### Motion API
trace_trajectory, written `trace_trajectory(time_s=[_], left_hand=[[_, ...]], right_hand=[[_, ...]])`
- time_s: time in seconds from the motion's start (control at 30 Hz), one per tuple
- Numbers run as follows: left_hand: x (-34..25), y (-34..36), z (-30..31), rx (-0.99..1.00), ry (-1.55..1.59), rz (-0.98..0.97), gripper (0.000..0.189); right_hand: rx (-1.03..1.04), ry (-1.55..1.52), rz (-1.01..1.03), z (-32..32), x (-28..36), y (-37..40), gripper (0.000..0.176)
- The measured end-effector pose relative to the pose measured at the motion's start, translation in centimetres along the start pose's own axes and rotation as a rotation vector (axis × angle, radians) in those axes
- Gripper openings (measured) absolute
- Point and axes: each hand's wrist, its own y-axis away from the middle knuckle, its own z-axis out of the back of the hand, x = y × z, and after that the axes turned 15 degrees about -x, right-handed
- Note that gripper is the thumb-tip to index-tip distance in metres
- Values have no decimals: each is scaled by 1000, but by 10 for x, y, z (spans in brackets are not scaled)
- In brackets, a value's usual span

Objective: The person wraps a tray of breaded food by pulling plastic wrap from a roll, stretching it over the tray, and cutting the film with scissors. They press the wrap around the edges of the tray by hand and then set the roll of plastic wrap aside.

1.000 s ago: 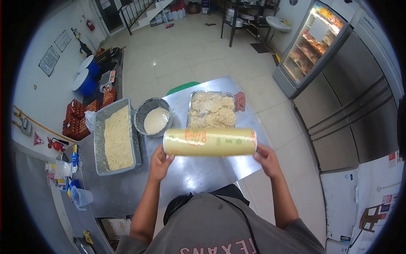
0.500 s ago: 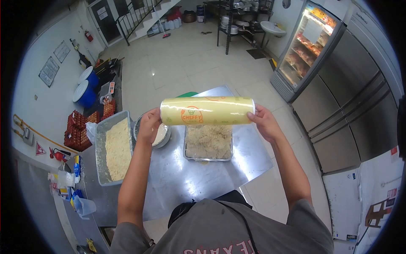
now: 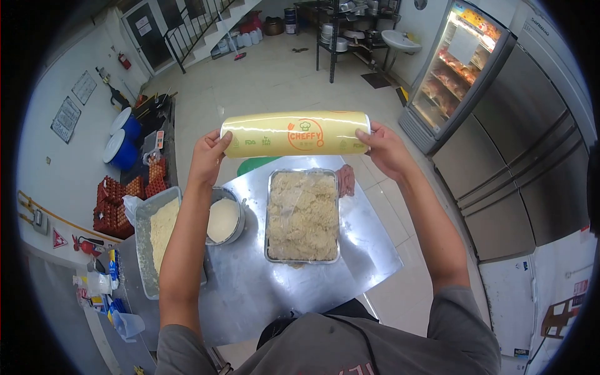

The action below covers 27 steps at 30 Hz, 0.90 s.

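A wide roll of plastic wrap (image 3: 269, 137), yellowish with orange and green print, is held level above the far end of the steel table. My left hand (image 3: 209, 153) grips its left end, thumb over the front. At the other end, my right hand (image 3: 384, 150) is closed on the roll's edge. Below and nearer to me lies a rectangular metal tray (image 3: 267, 250), filled with a pale, crumbly mixture (image 3: 303, 215). Clear film seems to lie over part of that mixture.
Left of the tray stand a round metal pot (image 3: 240, 228) with pale contents and a grey plastic bin (image 3: 145, 250) of yellowish crumbly material. A reddish cloth-like item (image 3: 345, 180) lies by the tray's far right corner. Egg trays (image 3: 112, 206) are stacked left; steel refrigerators (image 3: 519, 137) stand right.
Both hands have raised the roll away from me, uncovering the tray's far end. The roll has also turned, bringing its printed logo toward the middle.
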Motion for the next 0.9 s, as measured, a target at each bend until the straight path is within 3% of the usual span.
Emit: trace_trajectory(time_s=[0.2, 0.37, 0.43, 0.63, 0.73, 0.8, 0.9], left_hand=[[26, -67, -19, 19, -10, -202, 36], [73, -139, -21, -36, -91, -98, 36], [98, -162, -21, -77, -140, -41, 36], [196, -219, -16, -186, -366, -29, 37], [256, -236, -4, -177, -497, -63, 36], [294, -238, 7, -167, -517, -45, 36], [328, -222, 11, -167, -579, 2, 35]], right_hand=[[-113, -91, -209, 18, -15, -81, 38], [-174, 18, -164, 37, -57, -160, 35], [-152, 232, -116, 46, -69, -179, 34], [-230, 451, 65, 84, -182, -243, 35], [-307, 670, 56, 103, -247, -257, 33], [-346, 659, -26, 114, -291, -259, 33], [-355, 654, 20, 115, -324, -242, 31]])
